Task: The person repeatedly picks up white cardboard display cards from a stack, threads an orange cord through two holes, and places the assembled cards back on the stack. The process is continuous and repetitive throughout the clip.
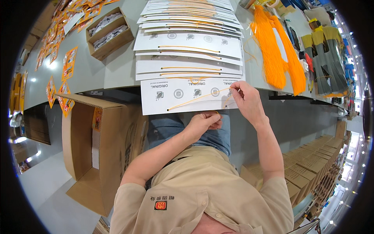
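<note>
- Right grip (246,100) pinches orange string (198,100).
- White card (187,93) lies beneath it.
- Left grip (204,122), below the card, pinches orange string too.

Bright, diffuse indoor illumination, localized glare on the grey worktop (90,72), soft shadow on the nearest white card (194,107), sharp centre, pronounced fisheye curvature, black vignetted corners.

Tan shirt (179,175), short left sleeve (130,197) and right sleeve (278,199), tan buttons (219,215) in front, open at neck. Left chest: small dark patch (160,205), red emblem with yellow detail, dark lettering (163,198) next to it. Blue jeans (167,128), lighter faded areas. Left hand (207,120), right hand (248,101) bare. Shirt fabric plain, creased.
</note>
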`<state>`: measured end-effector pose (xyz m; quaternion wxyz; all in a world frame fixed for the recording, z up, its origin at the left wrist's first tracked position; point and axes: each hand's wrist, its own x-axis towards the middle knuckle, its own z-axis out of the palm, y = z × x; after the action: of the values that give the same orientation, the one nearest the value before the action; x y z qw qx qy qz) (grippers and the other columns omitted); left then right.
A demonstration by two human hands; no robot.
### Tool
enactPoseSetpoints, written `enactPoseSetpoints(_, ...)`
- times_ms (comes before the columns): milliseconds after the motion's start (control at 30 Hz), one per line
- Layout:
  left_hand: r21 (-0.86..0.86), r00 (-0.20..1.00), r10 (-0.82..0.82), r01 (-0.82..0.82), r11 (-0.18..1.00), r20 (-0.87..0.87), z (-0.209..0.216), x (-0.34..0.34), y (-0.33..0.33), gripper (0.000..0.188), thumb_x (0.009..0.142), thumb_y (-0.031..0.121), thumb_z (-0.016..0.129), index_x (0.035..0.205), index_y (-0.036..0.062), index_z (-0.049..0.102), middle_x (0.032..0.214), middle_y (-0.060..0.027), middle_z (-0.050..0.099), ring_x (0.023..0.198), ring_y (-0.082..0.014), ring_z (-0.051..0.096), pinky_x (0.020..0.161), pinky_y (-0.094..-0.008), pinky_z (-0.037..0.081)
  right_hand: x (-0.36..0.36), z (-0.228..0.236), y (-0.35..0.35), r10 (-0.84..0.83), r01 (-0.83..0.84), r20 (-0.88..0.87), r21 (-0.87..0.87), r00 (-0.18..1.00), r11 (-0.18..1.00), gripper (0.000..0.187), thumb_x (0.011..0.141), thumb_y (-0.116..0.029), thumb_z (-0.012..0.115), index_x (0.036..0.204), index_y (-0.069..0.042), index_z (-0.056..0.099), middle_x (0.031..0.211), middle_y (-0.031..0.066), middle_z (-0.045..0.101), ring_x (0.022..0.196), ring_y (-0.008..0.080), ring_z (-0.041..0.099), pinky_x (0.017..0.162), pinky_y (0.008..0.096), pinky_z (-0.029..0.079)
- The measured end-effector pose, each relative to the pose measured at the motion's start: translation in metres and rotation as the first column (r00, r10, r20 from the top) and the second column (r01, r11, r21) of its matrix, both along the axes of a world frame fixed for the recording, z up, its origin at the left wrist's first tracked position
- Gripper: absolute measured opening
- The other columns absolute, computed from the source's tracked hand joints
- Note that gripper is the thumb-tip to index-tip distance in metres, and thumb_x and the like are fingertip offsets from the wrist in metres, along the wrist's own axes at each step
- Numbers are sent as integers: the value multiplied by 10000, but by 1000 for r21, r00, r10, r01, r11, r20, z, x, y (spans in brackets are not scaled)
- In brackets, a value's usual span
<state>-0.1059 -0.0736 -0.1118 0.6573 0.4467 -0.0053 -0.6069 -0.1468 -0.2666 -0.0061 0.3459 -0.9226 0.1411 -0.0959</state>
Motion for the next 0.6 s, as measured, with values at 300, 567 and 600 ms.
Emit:
enactPoseSetpoints(300, -14, 950, 195, -204, 979, -244, 0, 2, -11, 250, 1020, 201, 615, 1181, 13, 649, 1025, -64, 678, 931, -158, 664, 855, -312, 558, -1, 0, -7, -16, 16, -5, 27, 1000, 1000, 112, 922, -49, 655, 1016, 10, 634, 881, 167, 669, 760, 303, 659, 691, 371, 527)
enactPoseSetpoints(567, -50, 983, -157, 153, 987, -93, -2, -12, -13, 241, 1007, 196, 631, 1118, -15, 670, 933, -45, 664, 854, -128, 645, 830, -285, 557, -41, -11, 18, -105, 153, -159, 333, 982, 930, 184, 907, -45, 675, 1082, 7, 664, 865, 48, 673, 683, 100, 566, 637, 261, 495)
enactPoseSetpoints(600, -14, 982, -171, 171, 985, -75, -4, -12, -7, 230, 1001, 190, 637, 1094, -17, 674, 918, -45, 665, 841, -127, 646, 819, -281, 558, -50, -16, 25, -166, 225, -179, 388, 970, 894, 182, 907, -40, 677, 1082, 10, 669, 874, 15, 672, 699, 45, 536, 634, 230, 481)
